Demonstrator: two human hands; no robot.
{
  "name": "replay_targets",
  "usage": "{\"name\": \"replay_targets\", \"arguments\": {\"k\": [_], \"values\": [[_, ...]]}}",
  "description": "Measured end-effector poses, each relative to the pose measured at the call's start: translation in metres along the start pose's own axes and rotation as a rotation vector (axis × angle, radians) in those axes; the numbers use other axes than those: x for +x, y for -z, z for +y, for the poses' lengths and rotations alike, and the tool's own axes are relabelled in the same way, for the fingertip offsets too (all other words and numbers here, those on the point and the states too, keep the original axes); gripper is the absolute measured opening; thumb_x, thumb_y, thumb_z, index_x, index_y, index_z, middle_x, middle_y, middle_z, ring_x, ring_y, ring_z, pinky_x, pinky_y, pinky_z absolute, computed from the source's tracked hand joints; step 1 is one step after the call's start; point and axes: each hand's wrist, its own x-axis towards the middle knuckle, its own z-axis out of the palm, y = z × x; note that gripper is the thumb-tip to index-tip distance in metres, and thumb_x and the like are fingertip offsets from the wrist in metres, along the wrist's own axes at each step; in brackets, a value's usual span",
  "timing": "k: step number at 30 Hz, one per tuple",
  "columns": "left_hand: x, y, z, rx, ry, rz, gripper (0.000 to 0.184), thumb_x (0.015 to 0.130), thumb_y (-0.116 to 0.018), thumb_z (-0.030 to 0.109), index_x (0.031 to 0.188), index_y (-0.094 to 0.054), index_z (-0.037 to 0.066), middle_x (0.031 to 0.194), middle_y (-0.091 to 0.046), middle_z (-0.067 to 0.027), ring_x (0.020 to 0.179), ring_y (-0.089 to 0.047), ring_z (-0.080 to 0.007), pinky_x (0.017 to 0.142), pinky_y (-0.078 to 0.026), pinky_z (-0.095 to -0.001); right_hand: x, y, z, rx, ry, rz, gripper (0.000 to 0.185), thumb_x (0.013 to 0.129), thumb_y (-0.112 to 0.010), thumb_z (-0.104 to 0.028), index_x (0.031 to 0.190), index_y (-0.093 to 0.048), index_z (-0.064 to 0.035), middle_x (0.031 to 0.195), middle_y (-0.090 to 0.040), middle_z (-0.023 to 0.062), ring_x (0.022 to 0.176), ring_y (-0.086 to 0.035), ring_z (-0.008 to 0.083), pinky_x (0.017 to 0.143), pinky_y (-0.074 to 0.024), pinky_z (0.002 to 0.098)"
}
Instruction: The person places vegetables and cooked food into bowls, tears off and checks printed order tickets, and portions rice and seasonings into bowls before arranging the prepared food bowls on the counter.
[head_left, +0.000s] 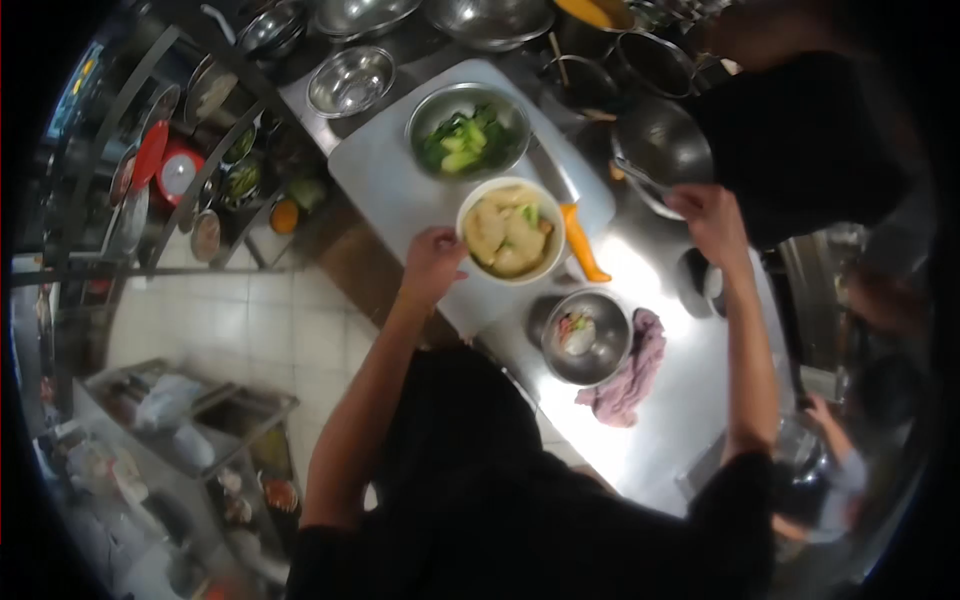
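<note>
A white bowl of pale food pieces with bits of green sits over the cutting board. My left hand grips its left rim between thumb and fingers. Out to the right, my right hand is closed on the handle of a metal utensil, whose far end lies over a round metal pan; its exact kind is unclear. Behind the white bowl is a steel bowl of green vegetables. A knife with an orange handle lies just right of the white bowl.
Nearer me stand a small steel bowl with food scraps and a crumpled purple cloth. More steel bowls line the back. Another person in dark clothing stands at the right. Shelving with containers is on the left.
</note>
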Motion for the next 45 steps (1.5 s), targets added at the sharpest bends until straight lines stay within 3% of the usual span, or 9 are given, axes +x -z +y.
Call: {"name": "replay_targets", "arguments": {"k": [3,9,13,21,28,34,39,42,45], "values": [[0.003,0.001,0.004,-0.055,0.072,-0.031,0.023,0.074,-0.06,0.013,0.086,-0.055,-0.005,0.082,-0.055,-0.0095,0.066,-0.057,-0.0167,0.05,-0.054,-0.0271,-0.045,-0.046,-0.049,0.034,0.256,0.039,0.021,0.075,-0.063,-0.017,0.09,-0.064,-0.0016,0.07,-0.062,0.0164,0.061,-0.061,0.0223,0.058,-0.0443,0.0317],[-0.002,0.004,0.005,-0.047,0.057,-0.056,0.023,0.075,-0.058,0.013,0.089,-0.055,-0.006,0.084,-0.054,-0.0097,0.072,-0.057,-0.0175,0.056,-0.054,-0.0286,-0.061,-0.047,-0.051,0.12,0.201,0.122,0.025,0.073,-0.065,-0.021,0.091,-0.064,-0.0031,0.068,-0.06,0.0183,0.062,-0.058,0.0331,0.059,-0.0454,0.0374],[0.001,0.001,0.008,-0.115,0.117,-0.077,0.022,0.074,-0.059,0.011,0.088,-0.056,-0.006,0.084,-0.054,-0.0102,0.069,-0.057,-0.0182,0.054,-0.054,-0.0285,-0.025,-0.008,0.018,-0.204,0.032,0.312,0.024,0.075,-0.063,-0.025,0.089,-0.065,-0.0046,0.069,-0.061,0.0166,0.065,-0.06,0.0319,0.06,-0.0476,0.0372],[-0.002,0.003,0.013,-0.038,0.151,-0.105,0.027,0.077,-0.055,0.014,0.095,-0.055,-0.006,0.088,-0.053,-0.0091,0.076,-0.057,-0.0172,0.06,-0.055,-0.0296,0.048,-0.029,0.062,-0.621,-0.041,-0.006,0.025,0.069,-0.063,-0.025,0.08,-0.065,-0.0021,0.075,-0.063,0.0174,0.072,-0.062,0.0316,0.065,-0.0505,0.0377],[-0.002,0.002,0.009,0.02,0.098,-0.051,0.027,0.076,-0.056,0.014,0.094,-0.055,-0.006,0.088,-0.052,-0.0087,0.075,-0.057,-0.0168,0.058,-0.054,-0.0282,0.068,-0.032,0.093,-0.562,-0.007,0.205,0.017,0.069,-0.059,-0.018,0.076,-0.065,-0.0042,0.079,-0.063,0.0158,0.077,-0.062,0.0309,0.069,-0.0499,0.0376],[-0.001,-0.001,0.011,0.02,0.094,-0.066,0.025,0.077,-0.055,0.014,0.093,-0.055,-0.006,0.085,-0.051,-0.0073,0.073,-0.056,-0.0159,0.058,-0.054,-0.0286,0.061,-0.01,0.102,-0.695,-0.151,0.062,0.016,0.071,-0.057,-0.017,0.081,-0.065,-0.0074,0.083,-0.063,0.015,0.081,-0.061,0.03,0.071,-0.0496,0.0377],[-0.001,0.001,0.008,-0.028,0.077,-0.089,0.024,0.077,-0.056,0.015,0.091,-0.055,-0.005,0.085,-0.054,-0.0103,0.077,-0.058,-0.0193,0.056,-0.055,-0.029,0.067,-0.03,0.128,-0.699,-0.027,0.062,0.019,0.075,-0.05,-0.017,0.082,-0.065,-0.0058,0.084,-0.063,0.0165,0.082,-0.061,0.0312,0.071,-0.0502,0.0392],[0.004,-0.006,-0.009,0.005,-0.018,0.041,0.024,0.073,-0.061,0.017,0.084,-0.057,-0.004,0.08,-0.057,-0.0125,0.079,-0.059,-0.0239,0.059,-0.053,-0.0341,0.073,-0.04,0.157,-0.669,0.101,0.132,0.022,0.077,-0.049,-0.02,0.083,-0.065,-0.006,0.086,-0.063,0.0161,0.082,-0.06,0.0316,0.07,-0.0491,0.0419],[0.035,-0.023,-0.066,0.316,-0.459,0.205,0.023,0.07,-0.059,0.021,0.071,-0.058,-0.002,0.07,-0.058,-0.0129,0.072,-0.059,-0.0246,0.06,-0.049,-0.0362,0.057,-0.039,0.18,-0.591,0.272,0.143,0.025,0.079,-0.049,-0.026,0.085,-0.064,-0.007,0.087,-0.062,0.0148,0.082,-0.059,0.031,0.071,-0.0468,0.0441]]}}
